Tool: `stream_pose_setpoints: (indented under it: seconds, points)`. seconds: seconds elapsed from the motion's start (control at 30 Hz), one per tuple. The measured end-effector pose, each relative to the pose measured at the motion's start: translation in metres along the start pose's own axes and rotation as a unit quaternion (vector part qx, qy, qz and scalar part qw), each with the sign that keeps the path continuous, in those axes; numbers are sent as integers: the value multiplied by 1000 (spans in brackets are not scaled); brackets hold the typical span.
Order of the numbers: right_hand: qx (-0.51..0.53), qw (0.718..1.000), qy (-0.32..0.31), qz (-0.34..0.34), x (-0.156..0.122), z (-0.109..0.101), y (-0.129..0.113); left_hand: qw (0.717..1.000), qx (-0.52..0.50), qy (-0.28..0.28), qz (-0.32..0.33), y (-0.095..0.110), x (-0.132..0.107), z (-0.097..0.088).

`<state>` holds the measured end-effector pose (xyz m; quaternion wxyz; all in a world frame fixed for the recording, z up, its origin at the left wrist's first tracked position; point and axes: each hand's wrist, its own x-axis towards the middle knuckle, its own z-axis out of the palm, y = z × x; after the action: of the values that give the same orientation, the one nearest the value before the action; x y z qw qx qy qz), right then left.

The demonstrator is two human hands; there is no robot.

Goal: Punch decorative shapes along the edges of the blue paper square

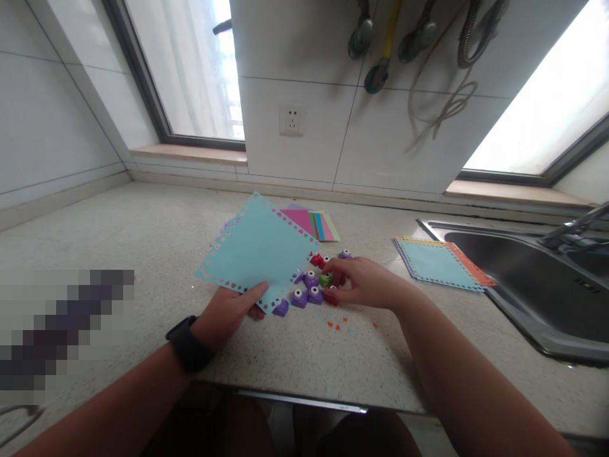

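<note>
My left hand (pixel 235 308), wearing a black watch on its wrist, grips a light blue sheet of paper (pixel 257 241) by its near corner, thumb on top. Rows of small punched shapes, some of them hearts and stars, run along the sheet's edges. To the right of it lies a cluster of small craft punches, several of them purple (pixel 314 294). My right hand (pixel 356 282) is among them, its fingers curled around a red craft punch (pixel 332 296). A green craft punch (pixel 325 280) sits right beside those fingers. Another red craft punch (pixel 316 258) lies just beyond.
Small orange and blue paper cutouts (pixel 337 327) are scattered near the counter's front. Coloured paper (pixel 328 225) lies behind the held sheet. A stack of punched sheets (pixel 431 260) rests by the metal sink (pixel 504 273) on the right. The tiled wall (pixel 295 162) bounds the counter's back.
</note>
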<state>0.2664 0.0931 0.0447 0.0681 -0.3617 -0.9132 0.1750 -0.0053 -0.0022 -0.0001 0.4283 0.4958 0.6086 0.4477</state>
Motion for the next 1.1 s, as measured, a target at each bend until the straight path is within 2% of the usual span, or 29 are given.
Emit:
stream_pose_setpoints:
  seconds: [0.1, 0.33, 0.47, 0.7, 0.9, 1.0, 1.1]
  points:
    - [-27, 999, 40, -10, 2, 1, 7, 1000, 2, -4, 1, 0, 0, -1]
    - [-87, 980, 170, 49, 7, 2, 34, 1000, -18, -6, 3, -2, 1, -1]
    - [-101, 972, 210, 44, 9, 4, 48, 1000, -28, -6, 8, -4, 1, -1]
    - [-55, 958, 247, 136, 12, 6, 64, 999, -27, -10, 16, -6, 2, 0]
    - [-47, 943, 272, 186, 8, -1, 79, 1000, -24, -7, 10, -4, 1, 0]
    - [-45, 945, 260, 191, 7, -1, 86, 1000, -27, -5, 14, -3, 1, 0]
    - [-39, 960, 223, 163, 8, 1, 87, 1000, -24, -6, 16, -3, 1, 0]
